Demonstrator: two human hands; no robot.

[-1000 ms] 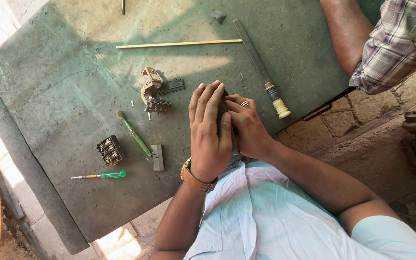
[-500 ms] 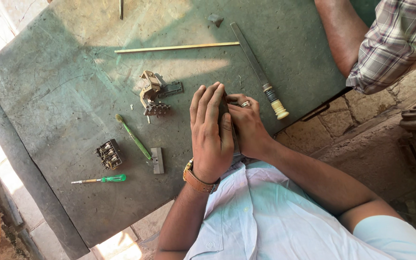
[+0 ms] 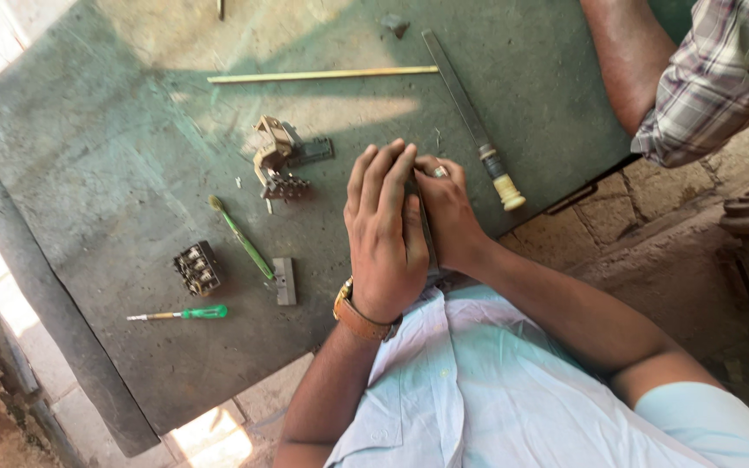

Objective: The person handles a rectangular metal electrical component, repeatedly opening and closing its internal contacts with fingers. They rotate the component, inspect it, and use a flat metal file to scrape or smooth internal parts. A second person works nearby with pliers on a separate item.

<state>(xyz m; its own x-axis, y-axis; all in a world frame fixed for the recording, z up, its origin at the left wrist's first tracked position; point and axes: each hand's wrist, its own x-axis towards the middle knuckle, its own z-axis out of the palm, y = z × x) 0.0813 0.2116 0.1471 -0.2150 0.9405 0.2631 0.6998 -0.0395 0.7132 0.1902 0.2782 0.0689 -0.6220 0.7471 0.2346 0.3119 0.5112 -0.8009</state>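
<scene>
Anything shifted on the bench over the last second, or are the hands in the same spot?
Nothing has visibly changed. The left hand and right hand stay pressed together over a thin dark piece, mostly hidden. The green screwdriver, toothbrush, file, wooden stick and the small parts lie where they were on the green table. Only the camera drifted slightly.
</scene>
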